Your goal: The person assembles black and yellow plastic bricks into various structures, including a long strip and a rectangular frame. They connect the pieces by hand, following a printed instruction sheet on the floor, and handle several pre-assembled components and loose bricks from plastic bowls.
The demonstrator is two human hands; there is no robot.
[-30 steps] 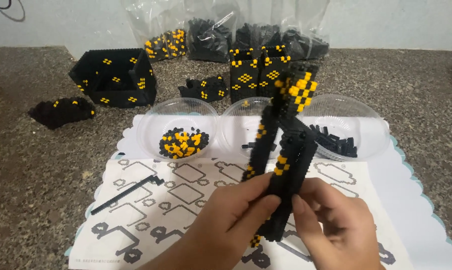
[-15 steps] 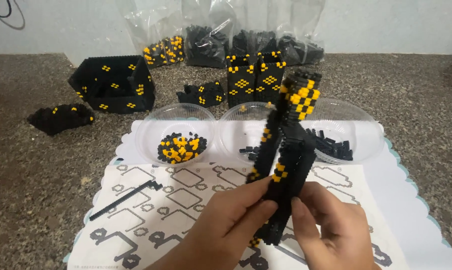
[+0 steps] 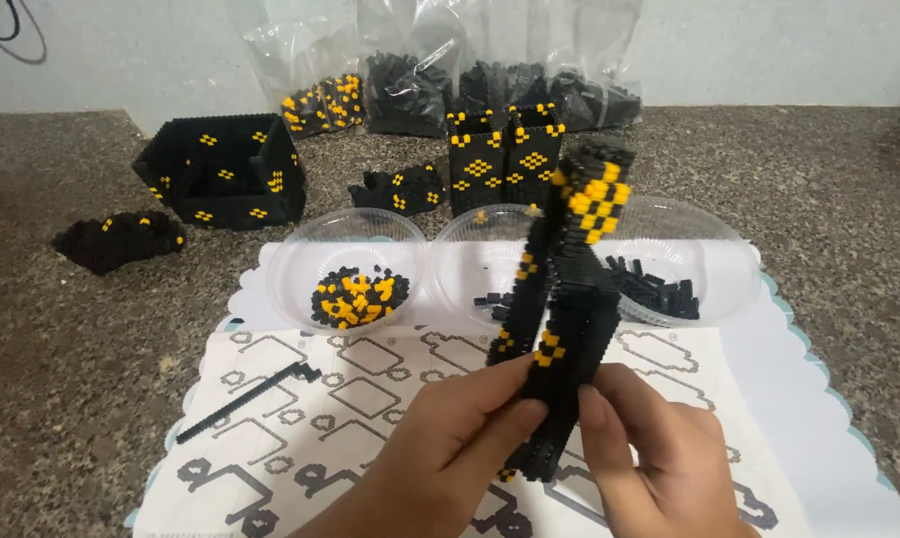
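Observation:
Both hands hold up a tall black panel [image 3: 567,299] built of small blocks, with yellow diamond marks and a yellow chequered top. My left hand [image 3: 448,448] grips its lower left edge with thumb and fingers. My right hand [image 3: 659,453] pinches the lower right edge. The panel stands nearly upright, tilted a little to the right, above a printed instruction sheet [image 3: 300,438]. Three clear bowls sit behind it: one with yellow and black bits [image 3: 350,294], a middle bowl [image 3: 473,254] with a few black bits, and one with black bits [image 3: 704,274].
A thin black rod [image 3: 246,402] lies on the sheet at left. On the stone counter stand an open black block box [image 3: 226,169], a finished tall box [image 3: 500,154], loose block clumps [image 3: 116,239] and plastic bags of blocks [image 3: 440,80] by the wall.
The panel stays in both hands and has shifted slightly to the right. My fingers have moved a little along its lower edge. The view has dipped a bit.

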